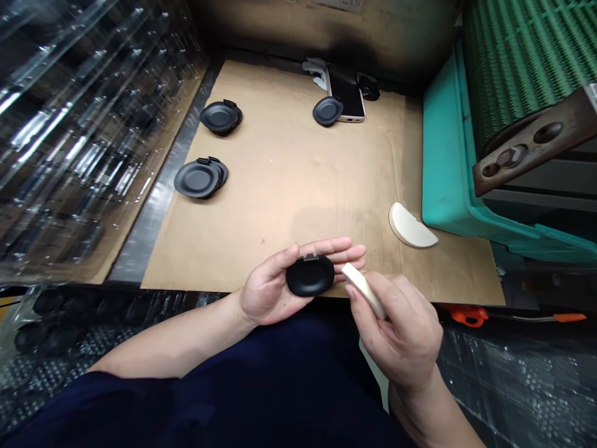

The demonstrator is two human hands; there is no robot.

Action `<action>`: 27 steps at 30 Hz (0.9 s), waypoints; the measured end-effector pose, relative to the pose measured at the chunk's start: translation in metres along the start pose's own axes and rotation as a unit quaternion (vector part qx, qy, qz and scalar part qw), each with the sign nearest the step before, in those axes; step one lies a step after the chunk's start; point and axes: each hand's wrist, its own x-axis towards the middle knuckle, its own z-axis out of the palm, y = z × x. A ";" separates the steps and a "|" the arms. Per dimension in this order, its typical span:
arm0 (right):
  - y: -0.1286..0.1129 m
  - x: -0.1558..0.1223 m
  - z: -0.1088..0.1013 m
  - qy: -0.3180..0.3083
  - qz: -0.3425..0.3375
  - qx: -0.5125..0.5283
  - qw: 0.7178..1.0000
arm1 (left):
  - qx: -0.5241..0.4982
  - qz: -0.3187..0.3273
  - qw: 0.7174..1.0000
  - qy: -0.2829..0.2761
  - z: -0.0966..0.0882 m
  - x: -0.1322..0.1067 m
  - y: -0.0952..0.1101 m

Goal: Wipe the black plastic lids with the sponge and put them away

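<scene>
My left hand (284, 280) lies palm up at the front edge of the cardboard. A glossy black oval plastic lid (310, 276) rests in it, the thumb against the lid's rim and the fingers stretched out beneath. My right hand (401, 323) pinches a thick cream-coloured pad (366, 291) between thumb and fingers, its tip just right of the lid and apart from it. Farther right on the cardboard lies a cream half-round pad (412, 226). Matching black oval parts sit in two small stacks at left, a far stack (221, 117) and a nearer stack (200, 178).
Cardboard (280, 186) covers the bench. At the back, a single black oval part (328, 111) touches a smartphone (346, 93). Clear plastic trays (84, 124) stand left. A teal crate (443, 143) borders the right, below a metal bracket (532, 143). An orange-handled tool (469, 315) lies lower right.
</scene>
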 end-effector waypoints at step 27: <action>-0.006 -0.006 0.011 -0.072 -0.057 -0.055 0.994 | 0.015 0.016 0.999 0.033 -0.001 0.001 -0.003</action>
